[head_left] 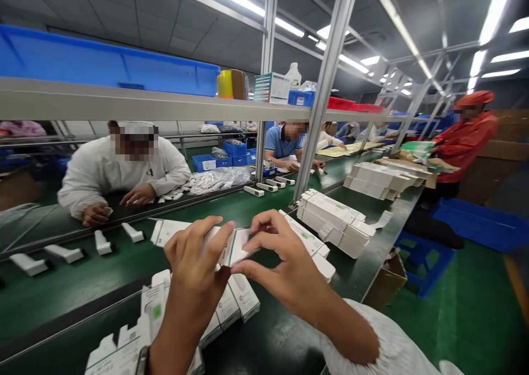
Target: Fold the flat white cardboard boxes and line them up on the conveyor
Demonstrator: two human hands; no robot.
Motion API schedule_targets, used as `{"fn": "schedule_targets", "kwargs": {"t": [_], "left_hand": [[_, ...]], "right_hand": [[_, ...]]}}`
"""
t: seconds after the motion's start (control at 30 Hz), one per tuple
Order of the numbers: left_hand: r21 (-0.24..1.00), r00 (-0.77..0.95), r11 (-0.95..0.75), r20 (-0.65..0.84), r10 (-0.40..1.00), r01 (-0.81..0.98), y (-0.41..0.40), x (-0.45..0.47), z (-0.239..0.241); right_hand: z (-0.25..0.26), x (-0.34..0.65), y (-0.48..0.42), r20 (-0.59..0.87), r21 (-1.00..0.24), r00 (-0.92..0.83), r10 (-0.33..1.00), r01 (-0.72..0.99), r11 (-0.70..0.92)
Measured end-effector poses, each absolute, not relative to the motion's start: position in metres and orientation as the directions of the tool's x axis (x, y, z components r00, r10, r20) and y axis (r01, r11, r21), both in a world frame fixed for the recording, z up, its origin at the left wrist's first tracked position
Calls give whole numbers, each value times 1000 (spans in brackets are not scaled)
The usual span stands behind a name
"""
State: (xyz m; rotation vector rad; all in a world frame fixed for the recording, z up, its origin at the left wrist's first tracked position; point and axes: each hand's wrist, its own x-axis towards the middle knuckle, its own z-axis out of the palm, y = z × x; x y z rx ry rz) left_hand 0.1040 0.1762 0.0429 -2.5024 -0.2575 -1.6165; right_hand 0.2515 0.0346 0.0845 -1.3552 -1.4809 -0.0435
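Both of my hands hold one small white carton (pixel 233 247) with a green stripe, above the green work surface (pixel 289 331). My left hand (pixel 196 270) grips its left side with the fingers curled over the top. My right hand (pixel 281 264) pinches its right end between thumb and fingers. Under my hands lie several flat white cartons (pixel 239 298), and more lie in a row toward my left wrist (pixel 124 347).
A stack of white cartons (pixel 336 223) lies to the right, with another stack (pixel 380 179) further back. White handheld devices (pixel 66 252) ride on the green conveyor (pixel 82 276). A person in white (pixel 124 171) works across the belt, others sit further along, and one in red (pixel 463 143) stands at right. Blue bins (pixel 107 60) sit on the overhead shelf.
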Motion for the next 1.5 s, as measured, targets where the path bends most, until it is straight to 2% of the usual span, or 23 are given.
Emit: {"fn": "schedule_targets", "kwargs": {"t": [0.1, 0.2, 0.27, 0.37, 0.47, 0.53, 0.6, 0.7, 0.83, 0.97, 1.13, 1.27, 1.5], "left_hand": [[-12, 415, -947, 900, 130, 322, 172, 103, 42], [20, 345, -919, 923, 169, 395, 170, 104, 41], [41, 299, -915, 938, 172, 400, 170, 106, 39], [55, 258, -914, 951, 171, 402, 172, 106, 36], [63, 247, -909, 952, 178, 413, 175, 104, 35], [50, 243, -920, 958, 155, 388, 178, 102, 36], [68, 240, -942, 959, 153, 329, 181, 100, 39], [151, 224, -959, 953, 206, 239, 182, 97, 43], [193, 264, -972, 939, 223, 135, 180, 98, 43], [241, 319, -967, 913, 254, 81, 180, 98, 39], [362, 298, -931, 896, 330, -56, 179, 97, 37], [427, 248, -901, 883, 397, -75, 172, 96, 40], [507, 271, -858, 840, 471, -81, 160, 99, 42]], "right_hand": [[86, 247, 31, 739, -432, 118, 663, 838, 333], [87, 241, 28, 775, -298, 56, 629, 911, 286], [86, 236, 26, 795, -248, 52, 604, 937, 246], [84, 229, 25, 799, -242, 69, 597, 947, 214], [83, 226, 22, 775, -317, 116, 621, 922, 223], [85, 227, 20, 736, -475, 240, 633, 849, 231], [88, 230, 20, 645, -669, 384, 661, 702, 245], [91, 234, 27, 537, -811, 416, 734, 495, 312], [88, 231, 45, 513, -855, 354, 782, 292, 429], [89, 222, 58, 441, -893, 333, 834, 66, 446], [95, 219, 61, 409, -890, 260, 875, -100, 446], [97, 225, 60, 387, -901, 161, 908, -144, 410], [99, 221, 66, 258, -922, 260, 931, -223, 318]]}}
